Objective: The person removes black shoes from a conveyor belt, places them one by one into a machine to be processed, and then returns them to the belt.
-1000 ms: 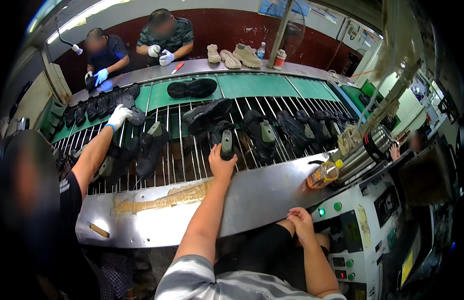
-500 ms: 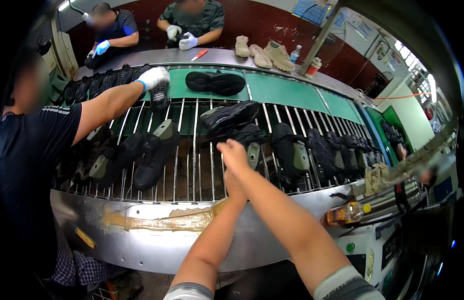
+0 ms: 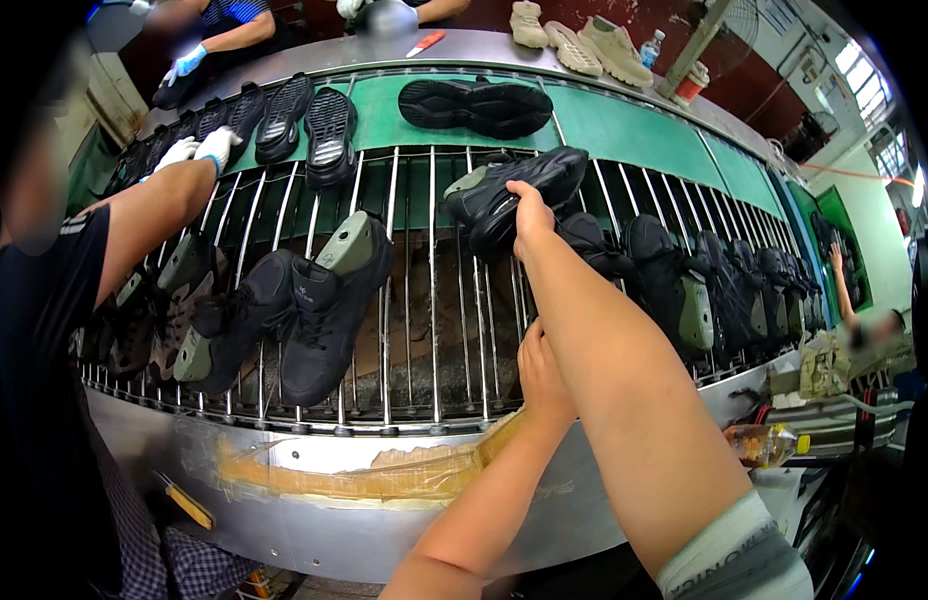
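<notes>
My right hand [image 3: 532, 215] reaches out over the metal roller conveyor [image 3: 424, 300] and closes around the heel end of a black shoe [image 3: 509, 190], fingers curled over its back and thumb underneath as far as I can see; the shoe lies on its side on the rollers, toe pointing away to the right, a grey-green last showing at its opening. My left hand [image 3: 544, 375] is lower, toward the near edge of the conveyor, fingers together and resting against the rollers or just above them; I cannot tell whether it grips anything, since my right forearm crosses in front of it. To the left of the shoe I hold, two more black shoes with grey-green lasts [image 3: 329, 300] lie on the conveyor. To the right of my shoe, a row of dark shoes [image 3: 684, 280] runs along the rollers toward the far end. Beyond the rollers, a pair of black soles [image 3: 474, 105] sits on the green belt [image 3: 624, 125]. At the left end of the conveyor, another person's white-gloved hand [image 3: 209, 150] reaches among the upturned soles [image 3: 314, 125]. Pale shoes [image 3: 584, 45] rest on the metal ledge past the belt.
</notes>
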`<action>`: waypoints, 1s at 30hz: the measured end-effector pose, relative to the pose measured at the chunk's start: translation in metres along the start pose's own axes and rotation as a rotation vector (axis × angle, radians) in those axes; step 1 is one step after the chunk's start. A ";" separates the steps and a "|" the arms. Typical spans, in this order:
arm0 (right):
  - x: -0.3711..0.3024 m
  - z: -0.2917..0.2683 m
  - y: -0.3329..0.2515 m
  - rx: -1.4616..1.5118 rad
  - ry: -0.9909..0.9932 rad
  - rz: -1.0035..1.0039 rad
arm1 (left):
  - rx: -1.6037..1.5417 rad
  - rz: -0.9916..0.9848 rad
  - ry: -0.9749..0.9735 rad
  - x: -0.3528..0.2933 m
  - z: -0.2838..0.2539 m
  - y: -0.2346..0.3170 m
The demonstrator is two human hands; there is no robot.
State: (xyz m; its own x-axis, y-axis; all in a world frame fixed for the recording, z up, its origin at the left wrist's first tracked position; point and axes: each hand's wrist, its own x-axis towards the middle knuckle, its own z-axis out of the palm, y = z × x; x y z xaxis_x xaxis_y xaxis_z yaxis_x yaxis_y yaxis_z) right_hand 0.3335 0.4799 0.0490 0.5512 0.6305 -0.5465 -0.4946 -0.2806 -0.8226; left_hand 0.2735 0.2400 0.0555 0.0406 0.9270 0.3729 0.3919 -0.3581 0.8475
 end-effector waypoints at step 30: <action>-0.593 -0.707 -0.044 0.730 0.058 -0.572 | 0.102 0.169 0.190 -0.034 0.052 0.046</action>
State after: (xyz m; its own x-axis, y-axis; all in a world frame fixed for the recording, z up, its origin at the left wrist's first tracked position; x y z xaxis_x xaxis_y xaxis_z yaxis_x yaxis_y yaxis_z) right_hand 0.5037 -0.3933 0.2981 0.8648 0.4897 -0.1110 -0.4263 0.5994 -0.6775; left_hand 0.3384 0.1981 0.0625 -0.0560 0.8141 0.5780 0.4854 -0.4837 0.7283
